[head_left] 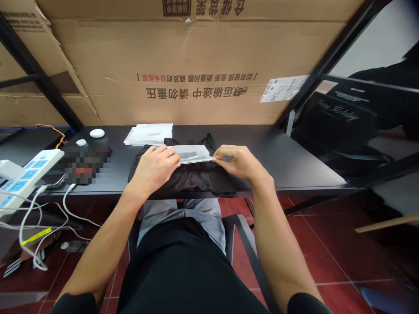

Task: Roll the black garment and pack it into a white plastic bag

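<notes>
A flat white plastic bag [193, 152] with dark print lies over a black cloth [193, 181] at the front of the desk. My left hand [157, 168] is closed on the bag's left end, with a ring on one finger. At the opposite end, my right hand [237, 161] pinches the bag's right corner between thumb and fingers. Just behind my left hand rests a stack of similar white bags [149, 134]. The black cloth spreads beneath the bag and droops at the desk's front edge.
A large cardboard box wall [196, 52] rises behind the black desk [278, 152]. On the left are a power strip [31, 176] with white cables, a blurred-out dark object [85, 165] and a white oval case [97, 133]. Another person [376, 96] is at the right. A bottle [74, 246] lies on the floor.
</notes>
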Available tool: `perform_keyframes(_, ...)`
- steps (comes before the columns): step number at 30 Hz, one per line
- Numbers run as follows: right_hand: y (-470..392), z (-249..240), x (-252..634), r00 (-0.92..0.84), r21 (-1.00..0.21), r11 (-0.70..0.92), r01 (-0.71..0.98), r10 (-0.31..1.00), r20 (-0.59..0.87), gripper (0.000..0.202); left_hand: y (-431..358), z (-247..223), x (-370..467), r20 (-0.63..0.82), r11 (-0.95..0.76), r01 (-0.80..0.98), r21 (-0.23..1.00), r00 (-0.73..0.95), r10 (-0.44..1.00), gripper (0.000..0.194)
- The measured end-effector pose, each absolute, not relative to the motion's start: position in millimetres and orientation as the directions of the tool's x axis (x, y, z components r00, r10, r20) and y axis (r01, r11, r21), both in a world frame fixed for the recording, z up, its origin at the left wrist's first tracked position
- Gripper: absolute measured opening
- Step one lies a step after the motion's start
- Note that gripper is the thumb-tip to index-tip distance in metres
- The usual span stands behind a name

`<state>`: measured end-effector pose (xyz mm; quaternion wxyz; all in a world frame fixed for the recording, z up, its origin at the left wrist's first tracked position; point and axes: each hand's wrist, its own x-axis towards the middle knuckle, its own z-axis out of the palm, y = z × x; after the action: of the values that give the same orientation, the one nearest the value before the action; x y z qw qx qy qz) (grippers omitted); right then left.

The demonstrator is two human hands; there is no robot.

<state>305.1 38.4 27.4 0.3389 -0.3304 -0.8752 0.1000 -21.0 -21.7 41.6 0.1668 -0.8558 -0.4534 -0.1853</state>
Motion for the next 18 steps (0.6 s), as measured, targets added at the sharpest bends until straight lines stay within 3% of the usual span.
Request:
perform_keyframes(4,35.1,30.2,306.1,-0.529,-0.438,0.741,0.509,0.671,0.520,0.022,-27.2,51.8,-57.7,0.414,-0.506,0.856,-0.106,0.501,0.760,0.013)
perform_keyframes(9,31.3,33.9,305.7,-0.501,-0.487,0.715,0.501,0.699,0.510,0.022,-37.5,63.1,-76.3,0.385,-0.481,0.877,0.009,0.441,0.811,0.002)
perform_keyframes(13,31.2,34.9,304.4,-0.509,-0.476,0.699,0.533,0.715,0.479,0.018,-39.4,58.6,-59.5,0.405,-0.472,0.877,0.084,0.403,0.821,0.024)
perform_keyframes(18,31.3,38.3,307.4,-0.537,-0.449,0.689,0.570,0.725,0.431,0.012,-31.2,45.1,-36.9,0.417,-0.466,0.884,0.037,0.410,0.811,0.016)
